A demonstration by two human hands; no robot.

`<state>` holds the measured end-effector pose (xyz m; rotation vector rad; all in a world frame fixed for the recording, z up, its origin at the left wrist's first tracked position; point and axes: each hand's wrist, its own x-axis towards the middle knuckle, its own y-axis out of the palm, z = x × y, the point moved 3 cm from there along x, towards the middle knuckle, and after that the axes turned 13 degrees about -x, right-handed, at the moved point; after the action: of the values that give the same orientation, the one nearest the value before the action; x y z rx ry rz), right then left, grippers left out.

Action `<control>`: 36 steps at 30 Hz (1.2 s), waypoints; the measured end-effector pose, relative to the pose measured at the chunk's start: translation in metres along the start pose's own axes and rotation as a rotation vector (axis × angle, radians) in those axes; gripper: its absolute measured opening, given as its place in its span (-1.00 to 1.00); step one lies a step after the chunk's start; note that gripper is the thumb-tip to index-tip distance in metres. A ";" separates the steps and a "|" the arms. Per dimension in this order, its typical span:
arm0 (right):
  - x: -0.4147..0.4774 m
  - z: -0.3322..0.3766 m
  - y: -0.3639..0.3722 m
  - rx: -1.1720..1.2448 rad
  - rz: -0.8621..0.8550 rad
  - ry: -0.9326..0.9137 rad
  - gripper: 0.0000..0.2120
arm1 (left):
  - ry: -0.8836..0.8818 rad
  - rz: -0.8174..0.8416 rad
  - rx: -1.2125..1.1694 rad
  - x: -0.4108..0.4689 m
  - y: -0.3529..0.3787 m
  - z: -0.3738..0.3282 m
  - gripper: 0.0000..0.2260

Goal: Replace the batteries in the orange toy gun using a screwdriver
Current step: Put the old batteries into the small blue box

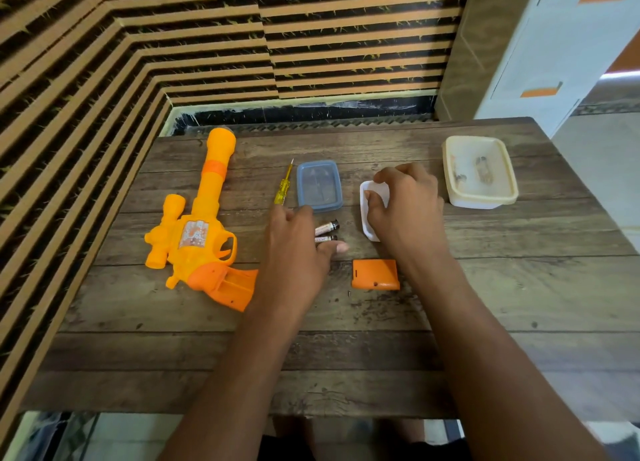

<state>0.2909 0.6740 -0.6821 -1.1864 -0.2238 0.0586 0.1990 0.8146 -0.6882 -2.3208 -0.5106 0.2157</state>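
The orange toy gun [201,232] lay on its side at the left of the wooden table [519,287], barrel pointing away from the person. Its grip faced the near edge with the battery bay uncovered. The detached orange battery cover [375,274] lay well to the right of the grip, with a small screw [349,292] just beside its near-left corner.

The yellow-handled screwdriver [284,185] rested untouched beside a blue-lidded box [319,185], tip pointing away.

Two batteries [327,232] lay side by side between the box and the cover. The left hand [294,249] sat palm-down over their left ends, thumb extended just below them — whether the fingers actually gripped the batteries could not be determined.

The right hand [405,208] gripped a shallow white tray [367,218], fingers curled over its far rim and the thumb against its inner face.

A cream container [498,197] stood open at the far right, apart from both hands — its dark contents were too blurred to identify.
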 end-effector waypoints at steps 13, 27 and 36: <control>0.003 -0.007 -0.003 0.091 -0.085 0.016 -0.65 | 0.151 0.105 0.238 0.004 0.001 0.002 -0.45; 0.006 -0.020 -0.004 0.122 -0.046 0.074 -0.70 | 0.218 0.131 0.513 0.000 0.026 -0.006 -0.61; 0.005 -0.022 0.002 0.161 -0.023 0.079 -0.72 | 0.247 0.095 0.563 0.002 0.034 -0.007 -0.67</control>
<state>0.3007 0.6550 -0.6908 -1.0234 -0.1604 0.0093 0.2133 0.7892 -0.7070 -1.7877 -0.1821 0.0979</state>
